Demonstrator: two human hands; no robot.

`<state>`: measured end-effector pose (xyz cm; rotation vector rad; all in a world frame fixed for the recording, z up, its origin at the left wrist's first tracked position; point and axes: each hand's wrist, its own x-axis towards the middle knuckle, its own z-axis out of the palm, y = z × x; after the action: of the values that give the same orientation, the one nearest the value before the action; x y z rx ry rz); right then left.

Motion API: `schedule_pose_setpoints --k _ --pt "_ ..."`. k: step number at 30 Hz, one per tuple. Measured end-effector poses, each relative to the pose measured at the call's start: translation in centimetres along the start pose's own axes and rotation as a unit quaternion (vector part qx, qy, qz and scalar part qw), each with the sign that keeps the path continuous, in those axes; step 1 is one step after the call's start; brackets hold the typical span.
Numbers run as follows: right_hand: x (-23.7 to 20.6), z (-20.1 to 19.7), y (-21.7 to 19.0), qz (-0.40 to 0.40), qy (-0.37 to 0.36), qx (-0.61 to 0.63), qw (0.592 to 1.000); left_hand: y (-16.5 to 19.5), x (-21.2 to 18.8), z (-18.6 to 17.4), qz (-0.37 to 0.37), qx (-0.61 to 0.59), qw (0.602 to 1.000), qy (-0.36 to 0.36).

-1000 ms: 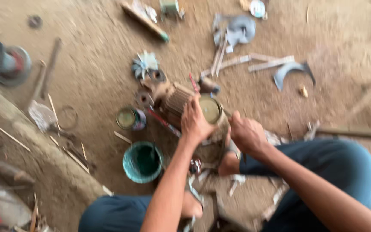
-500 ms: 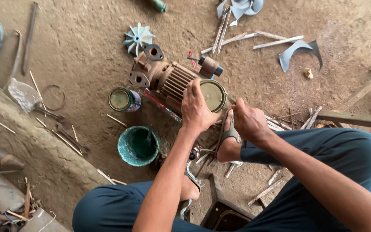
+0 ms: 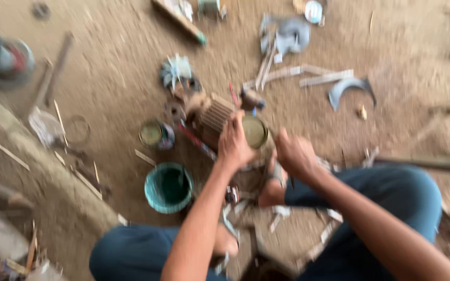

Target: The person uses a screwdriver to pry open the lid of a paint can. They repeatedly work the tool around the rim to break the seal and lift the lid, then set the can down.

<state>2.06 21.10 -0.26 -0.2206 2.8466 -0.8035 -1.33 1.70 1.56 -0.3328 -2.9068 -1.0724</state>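
Since half a second ago the view has swung and blurred, so the whole scene sits lower and more to the right in the picture, while both hands stay on the same work. The left hand (image 3: 234,141) lies spread over the round end of the electric motor (image 3: 225,122), gripping it. The right hand (image 3: 294,154) is clenched just right of that end; blur hides whether it holds a tool. The motor lies on its side on the dirt floor (image 3: 115,78), directly under and ahead of the hands: a ribbed tan body with a greenish round end face (image 3: 254,131) showing between the hands.

No labels or signs can be read. Below the left forearm stands a teal plastic bowl (image 3: 169,187). Left of the left hand stands a small round tin (image 3: 155,134), open with a greenish inside. Beyond the motor, farther from the hands, lies a pale teal fan impeller (image 3: 175,70). Well ahead of the right hand lies a curved grey metal piece (image 3: 351,89).
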Motion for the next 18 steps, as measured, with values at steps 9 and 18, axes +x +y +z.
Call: schedule_pose_setpoints --k 9,18 --pt "-0.2 0.9 -0.1 -0.002 0.015 0.013 1.0 -0.3 -0.6 0.4 -0.02 0.008 0.999 -0.028" --pt "-1.3 4.0 1.6 -0.02 0.051 0.041 0.998 -1.2 -1.4 0.9 0.012 -0.028 1.0 -0.007"
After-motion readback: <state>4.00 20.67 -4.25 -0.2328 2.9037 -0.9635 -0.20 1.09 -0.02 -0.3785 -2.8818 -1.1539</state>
